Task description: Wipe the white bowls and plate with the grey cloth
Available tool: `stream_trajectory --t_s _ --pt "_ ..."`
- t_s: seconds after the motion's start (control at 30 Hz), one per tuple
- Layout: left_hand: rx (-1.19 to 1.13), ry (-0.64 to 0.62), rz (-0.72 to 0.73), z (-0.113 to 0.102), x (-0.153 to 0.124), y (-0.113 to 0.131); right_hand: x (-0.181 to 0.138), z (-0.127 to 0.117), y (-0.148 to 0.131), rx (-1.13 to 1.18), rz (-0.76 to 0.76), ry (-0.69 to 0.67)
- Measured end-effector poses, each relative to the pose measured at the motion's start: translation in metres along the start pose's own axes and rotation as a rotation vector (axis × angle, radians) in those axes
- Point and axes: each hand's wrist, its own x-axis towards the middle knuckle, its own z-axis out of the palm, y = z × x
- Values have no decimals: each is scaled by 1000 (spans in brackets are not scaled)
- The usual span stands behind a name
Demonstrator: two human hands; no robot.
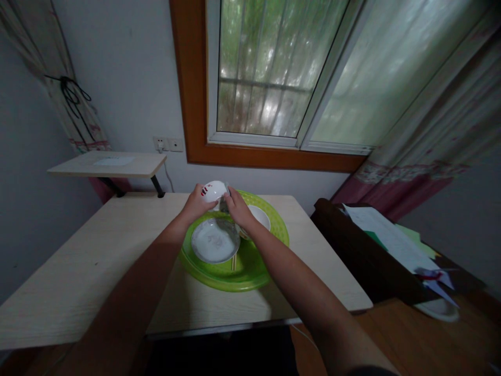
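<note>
Two hands: left (194,203) grips curved white bowl (213,191), right (238,208) apparently cloth (224,205) against it; round green tray (235,285) beneath.

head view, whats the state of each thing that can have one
Left hand, fingers closed on decorated bowl
Right hand, against that bowl with a dark item, grip unclear
Decorated bowl, held between the hands
Green tray, resting on the table
Plate, face up on the tray
Second bowl, on the tray, partly hidden
Chopsticks, side by side on the tray
Left curtain, gathered and tied
Right curtain, drawn aside
</note>
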Motion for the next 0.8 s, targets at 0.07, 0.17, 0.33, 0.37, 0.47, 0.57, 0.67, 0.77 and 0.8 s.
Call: stream_trajectory --t_s 0.07,0.17,0.33,0.37,0.47,0.57,0.67,0.77,0.8 --pt "-6 10 -1 1 1 -3 -1 2 -1 5 6 8" --pt "-51 14 -25 2 3 -5 -7 4 -10 -45 -94 -24" --pt "-141 28 -82 1 4 -5 -16 2 -30 -153 -324 -124" --pt "-147 28 -85 0 4 -4 -17 1 -32 -161 -348 -136" --pt "-146 31 -93 -2 4 -3 -15 1 -32 -132 -334 -131" --pt "-124 63 -112 -2 4 -1 -11 3 -23 -30 -204 -83" --pt "-99 77 -115 -2 4 -1 -6 6 -10 89 -25 -47" --pt "-80 56 -113 0 4 -2 -3 9 -1 162 118 -25" --pt "-72 47 -115 0 4 -2 -3 9 0 168 138 -20"
